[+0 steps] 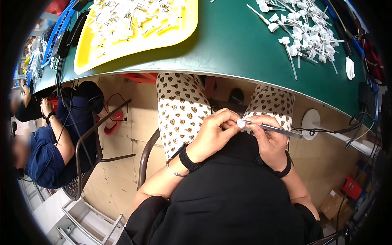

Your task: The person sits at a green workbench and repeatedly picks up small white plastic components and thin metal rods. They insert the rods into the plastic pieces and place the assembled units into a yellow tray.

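My left hand [216,132] pinches a small round white plastic part [241,123] between thumb and fingertips, above my lap. In my right hand [269,139] is a slim silver metal tool [279,130] that looks like tweezers, its broad end pointing right. The tool's narrow end meets the white part, and my right fingertips are close beside it. Whether the tip enters the part is too small to tell. Both hands are below the near edge of the green table [228,45].
A yellow tray [183,34] holds many white parts with thin stems. A loose pile of similar parts [312,38] lies on the table's right side, near a crumpled white piece [350,68]. Cables [355,126] hang at the right. Another person [51,143] sits at the left.
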Demonstrator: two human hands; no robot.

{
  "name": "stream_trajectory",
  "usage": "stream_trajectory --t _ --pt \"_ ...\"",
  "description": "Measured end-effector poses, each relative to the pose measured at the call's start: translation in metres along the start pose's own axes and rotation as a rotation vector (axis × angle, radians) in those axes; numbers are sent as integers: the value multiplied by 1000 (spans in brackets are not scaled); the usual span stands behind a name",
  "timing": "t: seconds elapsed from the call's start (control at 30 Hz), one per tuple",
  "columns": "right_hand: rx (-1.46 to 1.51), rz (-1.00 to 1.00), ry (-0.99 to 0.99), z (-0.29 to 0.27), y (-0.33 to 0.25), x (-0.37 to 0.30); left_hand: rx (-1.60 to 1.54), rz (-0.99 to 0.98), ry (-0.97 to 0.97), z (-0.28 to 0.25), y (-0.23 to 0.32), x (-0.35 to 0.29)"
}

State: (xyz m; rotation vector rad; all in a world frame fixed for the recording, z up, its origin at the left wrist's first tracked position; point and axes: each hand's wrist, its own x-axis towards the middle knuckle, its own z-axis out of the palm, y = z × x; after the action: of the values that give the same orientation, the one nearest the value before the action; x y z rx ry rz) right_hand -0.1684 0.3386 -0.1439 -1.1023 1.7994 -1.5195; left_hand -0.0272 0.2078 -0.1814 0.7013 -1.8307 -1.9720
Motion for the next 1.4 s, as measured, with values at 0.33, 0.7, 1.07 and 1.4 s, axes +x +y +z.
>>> stream_trajectory --t 0.33,0.7,1.07,1.4 --pt "54 47 25 1 0 -4 79 91 3 2 0 -1" --pt "1 29 27 -1 4 -6 112 102 -5 4 1 -1" --pt "20 54 25 -1 1 -6 137 99 -4 4 1 -2" --pt "-218 6 -138 -11 -8 1 188 177 -23 5 -5 -4"
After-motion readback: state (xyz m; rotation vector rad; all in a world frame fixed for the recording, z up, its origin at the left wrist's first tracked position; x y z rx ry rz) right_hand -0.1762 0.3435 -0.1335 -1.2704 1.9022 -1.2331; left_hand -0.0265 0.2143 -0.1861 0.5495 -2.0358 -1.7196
